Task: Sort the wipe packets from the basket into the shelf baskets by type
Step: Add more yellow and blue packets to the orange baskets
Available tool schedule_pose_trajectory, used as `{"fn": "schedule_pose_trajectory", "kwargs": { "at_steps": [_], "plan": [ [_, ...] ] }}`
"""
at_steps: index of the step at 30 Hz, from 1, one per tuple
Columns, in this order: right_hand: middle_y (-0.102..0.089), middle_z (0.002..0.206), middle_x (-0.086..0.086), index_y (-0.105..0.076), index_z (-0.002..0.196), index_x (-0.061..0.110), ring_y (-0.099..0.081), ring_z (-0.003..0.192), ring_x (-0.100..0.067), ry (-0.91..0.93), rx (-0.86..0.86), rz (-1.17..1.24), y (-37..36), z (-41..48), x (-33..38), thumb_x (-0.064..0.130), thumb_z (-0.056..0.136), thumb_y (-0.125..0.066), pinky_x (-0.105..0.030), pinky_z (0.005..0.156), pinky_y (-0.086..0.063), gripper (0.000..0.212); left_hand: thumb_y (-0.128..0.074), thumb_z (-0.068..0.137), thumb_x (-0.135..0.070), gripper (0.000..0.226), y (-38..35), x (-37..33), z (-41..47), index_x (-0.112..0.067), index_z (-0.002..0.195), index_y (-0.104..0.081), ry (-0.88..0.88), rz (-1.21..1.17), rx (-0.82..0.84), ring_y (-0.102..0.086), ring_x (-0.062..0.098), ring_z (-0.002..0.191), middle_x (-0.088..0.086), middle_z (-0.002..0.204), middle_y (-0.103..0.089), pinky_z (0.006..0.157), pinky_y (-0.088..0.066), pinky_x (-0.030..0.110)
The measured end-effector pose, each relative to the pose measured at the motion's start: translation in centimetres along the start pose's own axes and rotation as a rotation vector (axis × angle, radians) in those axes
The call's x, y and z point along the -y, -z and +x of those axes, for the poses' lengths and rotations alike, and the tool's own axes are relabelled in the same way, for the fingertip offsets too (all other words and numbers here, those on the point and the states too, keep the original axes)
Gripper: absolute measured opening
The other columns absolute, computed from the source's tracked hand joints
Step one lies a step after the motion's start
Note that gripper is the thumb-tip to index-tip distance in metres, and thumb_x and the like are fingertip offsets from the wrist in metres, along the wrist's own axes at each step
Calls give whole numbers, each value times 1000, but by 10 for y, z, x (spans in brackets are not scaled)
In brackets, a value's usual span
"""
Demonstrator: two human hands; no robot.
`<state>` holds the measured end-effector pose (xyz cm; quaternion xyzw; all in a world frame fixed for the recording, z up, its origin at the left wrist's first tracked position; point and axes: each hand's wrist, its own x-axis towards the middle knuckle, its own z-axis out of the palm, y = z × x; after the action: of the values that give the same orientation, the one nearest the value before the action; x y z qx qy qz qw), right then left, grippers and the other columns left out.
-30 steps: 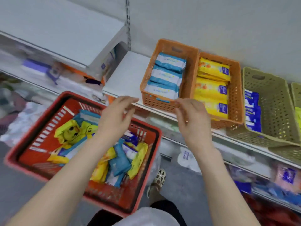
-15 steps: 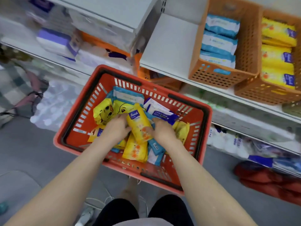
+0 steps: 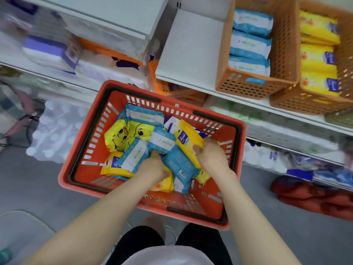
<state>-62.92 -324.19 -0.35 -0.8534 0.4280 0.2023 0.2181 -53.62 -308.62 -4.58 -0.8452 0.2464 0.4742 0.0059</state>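
Yellow packet (image 3: 188,138) now beside blue packet (image 3: 178,163)

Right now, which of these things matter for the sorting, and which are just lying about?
Part of the job: red basket, blue packets, duck packets, yellow packet gripped by the right hand, left hand among the packets, orange baskets on the shelf.

Just lying about: water bottles and red bag on the floor, purple packs on the left shelf.
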Motion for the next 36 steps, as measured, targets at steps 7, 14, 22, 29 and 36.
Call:
{"fn": "schedule_pose_trajectory", "kwargs": {
  "at_steps": [7, 14, 22, 29, 36],
  "plan": [
    [-68, 111, -15, -50, 127, 11, -64, 101, -35, -112, -1, 395, 1, -13, -10, 34, 97, -52, -39, 80, -52, 38, -81, 77, -39, 129, 12, -6, 3, 6, 151, 14, 87, -96, 56, -59, 30, 118, 16, 137, -55, 91, -51, 36],
    [-70, 114, -1, -56, 123, 23, -70, 95, -17, -147, 247, 1254, 9, -33, 9, 26, 96, -60, -32, 81, -55, 28, -76, 86, -20, 53, 48, 23, -45, -20, 129, -44, -36, -852, -152, -55, 16, 115, -6, 124, -56, 89, -45, 30],
    [-71, 114, 3, -60, 123, 21, -68, 104, -17, -69, 320, 1182, 2, -35, 54, 34, 98, -55, -36, 96, -52, 29, -50, 102, -30, 37, 54, 30, -59, -20, 138, -50, -71, -1551, -187, -66, 20, 108, 2, 125, -67, 90, -54, 42],
    [-69, 92, 6, -67, 101, 25, -66, 84, -10, 205, 160, 747, -8, -50, 81, 42, 97, -53, -27, 69, -51, 23, -70, 85, -45, 65, 48, 46, -61, -25, 141, -45, -139, -1414, -312, -65, 17, 112, -4, 124, -66, 89, -55, 38],
    [-60, 128, -6, -52, 134, 14, -57, 115, -25, 22, 79, 278, -40, 1, 74, 38, 96, -55, -30, 83, -46, 45, -77, 82, -32, 73, 49, 82, -58, -22, 144, -38, -63, -1300, -473, -64, 16, 111, -3, 127, -63, 90, -55, 40]
  ]
}}
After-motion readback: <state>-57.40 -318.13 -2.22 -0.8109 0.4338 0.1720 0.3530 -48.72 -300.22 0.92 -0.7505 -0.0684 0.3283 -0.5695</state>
